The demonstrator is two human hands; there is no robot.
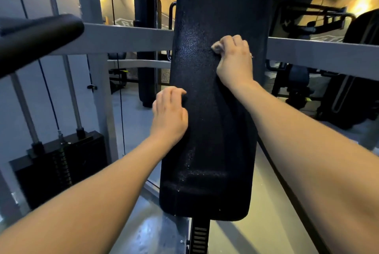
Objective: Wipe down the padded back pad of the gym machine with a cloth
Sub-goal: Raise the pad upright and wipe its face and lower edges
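Pressing a small pale cloth (217, 47) against the upper right part of the back pad (205, 130) with the right hand (233, 63), fingers curled tight round the wad so that only a corner shows past the knuckles; probably bunched that way to put firm pressure on one patch. Bracing with the left hand (170, 112) lower down, fingers bent over the pad's left edge and holding nothing else, likely to steady the pad against the rubbing. Standing upright in the middle of the scene, black and pebbled, faintly shiny under the cloth, flecked with pale specks toward the near end, so seemingly not wiped there yet. Around it, a grey steel frame (131, 37), a weight stack (59, 163) near left, a black roller bar (41, 34) at left, another upright pad (146, 44) farther off, grey floor (131, 114), warm lights at the far wall.
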